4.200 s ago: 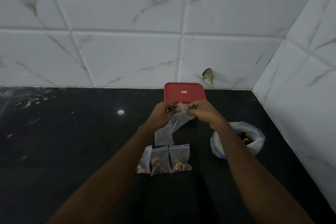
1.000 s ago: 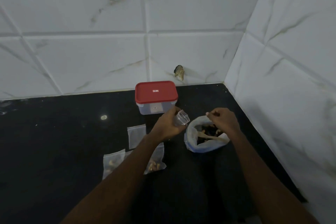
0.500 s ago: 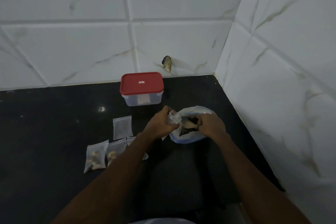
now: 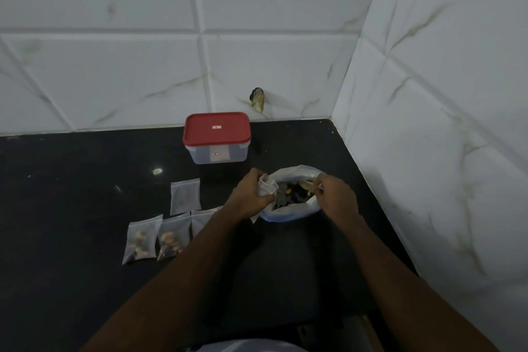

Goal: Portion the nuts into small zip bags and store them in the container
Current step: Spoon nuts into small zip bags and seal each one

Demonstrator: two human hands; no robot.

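My left hand (image 4: pixel 250 196) grips a small clear zip bag (image 4: pixel 268 186) with its mouth up, against the left rim of the large white bag (image 4: pixel 288 213) of mixed nuts (image 4: pixel 293 194). My right hand (image 4: pixel 337 200) is over that bag's right rim and pinches a pale spoon (image 4: pixel 308 186) that reaches into the nuts. The clear container (image 4: pixel 217 153) with its red lid (image 4: pixel 216 128) on stands behind. Two filled small bags (image 4: pixel 140 240) (image 4: pixel 171 237) lie to the left. My left forearm partly hides a third small bag (image 4: pixel 201 221). One flat zip bag (image 4: pixel 185 196) lies behind them.
Everything sits on a black counter (image 4: pixel 71 194) in a corner of white marble-look tiled walls, one wall behind and one close on the right (image 4: pixel 428 151). A chipped hole (image 4: pixel 258 100) marks the back wall above the container.
Earlier both hands pulled at the small bag in front of the container. Now my left hand alone holds it at the nut bag, and my right hand works the spoon there.
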